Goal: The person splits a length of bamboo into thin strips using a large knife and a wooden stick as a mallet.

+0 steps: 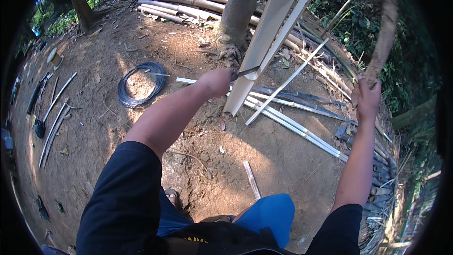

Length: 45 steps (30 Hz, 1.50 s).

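Observation:
My left hand [218, 83] is closed around the dark handle of a knife [248, 71]. The knife's blade sits in the lower part of a long split bamboo piece [271, 33], between its wide half and a narrow strip [289, 24] along its right side. That bamboo leans up and away, its lower end near the ground. Raised on the right, my right hand [369, 99] grips a thick wooden stick [384, 30], which points upward and stands apart from the knife and bamboo.
A tree trunk [238, 9] stands behind the bamboo, beside piled bamboo poles [188, 2]. Split strips [302, 134] lie across the dirt. To the left are a coil of dark wire [123, 89], a spool [54, 58] and scattered tools [34, 97]. A short strip [252, 179] lies near my knees.

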Available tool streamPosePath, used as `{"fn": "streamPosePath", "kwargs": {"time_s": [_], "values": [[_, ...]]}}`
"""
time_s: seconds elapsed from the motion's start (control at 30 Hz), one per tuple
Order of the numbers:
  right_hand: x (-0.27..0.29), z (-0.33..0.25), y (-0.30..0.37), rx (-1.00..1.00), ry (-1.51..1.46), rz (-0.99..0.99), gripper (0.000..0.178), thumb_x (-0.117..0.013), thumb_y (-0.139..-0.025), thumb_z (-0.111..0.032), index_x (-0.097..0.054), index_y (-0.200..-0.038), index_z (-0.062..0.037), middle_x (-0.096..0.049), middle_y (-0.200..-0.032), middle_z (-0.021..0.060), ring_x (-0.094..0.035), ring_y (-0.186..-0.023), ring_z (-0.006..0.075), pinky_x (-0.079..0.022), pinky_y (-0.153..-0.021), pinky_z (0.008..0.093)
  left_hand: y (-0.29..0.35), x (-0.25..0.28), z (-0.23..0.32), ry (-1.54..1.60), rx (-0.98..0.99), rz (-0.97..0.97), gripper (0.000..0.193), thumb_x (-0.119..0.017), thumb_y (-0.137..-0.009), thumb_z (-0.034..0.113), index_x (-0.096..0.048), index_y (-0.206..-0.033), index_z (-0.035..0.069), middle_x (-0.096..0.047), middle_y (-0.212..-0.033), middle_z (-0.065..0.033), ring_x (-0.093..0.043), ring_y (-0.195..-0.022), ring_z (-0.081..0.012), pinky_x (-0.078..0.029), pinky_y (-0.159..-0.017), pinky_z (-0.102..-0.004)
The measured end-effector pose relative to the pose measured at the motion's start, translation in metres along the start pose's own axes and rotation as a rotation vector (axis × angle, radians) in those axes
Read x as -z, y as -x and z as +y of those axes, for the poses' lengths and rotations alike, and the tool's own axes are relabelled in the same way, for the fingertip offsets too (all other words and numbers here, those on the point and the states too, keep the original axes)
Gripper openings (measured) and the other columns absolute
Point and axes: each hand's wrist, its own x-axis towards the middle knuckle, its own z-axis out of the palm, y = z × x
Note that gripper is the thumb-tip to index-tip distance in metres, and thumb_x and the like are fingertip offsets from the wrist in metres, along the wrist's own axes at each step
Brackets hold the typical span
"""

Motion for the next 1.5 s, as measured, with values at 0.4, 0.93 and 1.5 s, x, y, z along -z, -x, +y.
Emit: {"fn": "streamPosePath", "kwargs": {"time_s": [0.4,0.93,1.5], "values": [[-0.110,0.175,0.193,-0.444,0.403,-0.467,0.058,-0.071,-0.080,-0.022,-0.050,-0.131,-0.0035,-0.069,-0.106,0.0214,-0.068,-0.097,0.0361,-0.052,-0.085,0.0431,0.000,-0.003,-0.004,-0.127,0.008,0.041,0.033,-0.054,-0.086,0.006,-0.059,-0.119,0.005,-0.069,-0.105,-0.0204,-0.068,-0.099,-0.0382,-0.054,-0.084,-0.0489],[-0.052,0.200,0.278,-0.615,0.689,-0.461,0.095,-0.068,-0.090,-0.054,-0.028,-0.153,0.0048,-0.036,-0.155,0.0284,-0.037,-0.144,0.0376,-0.030,-0.119,0.0431,0.006,-0.065,0.006,0.404,0.088,-0.046,0.048,-0.058,-0.098,0.032,-0.049,-0.121,-0.008,-0.067,-0.109,-0.0233,-0.066,-0.098,-0.0342,-0.052,-0.088,-0.0417],[-0.261,0.043,0.220,-0.891,-0.525,-0.350,0.031,-0.056,-0.093,-0.024,-0.049,-0.108,0.0018,-0.062,-0.087,0.0126,-0.061,-0.061,0.0180,-0.048,-0.054,0.0387,-0.017,0.117,0.149,0.371,-0.605,0.945,0.091,-0.073,-0.086,0.053,-0.033,-0.144,-0.004,-0.048,-0.136,-0.0273,-0.050,-0.129,-0.0374,-0.041,-0.107,-0.0460]]}}
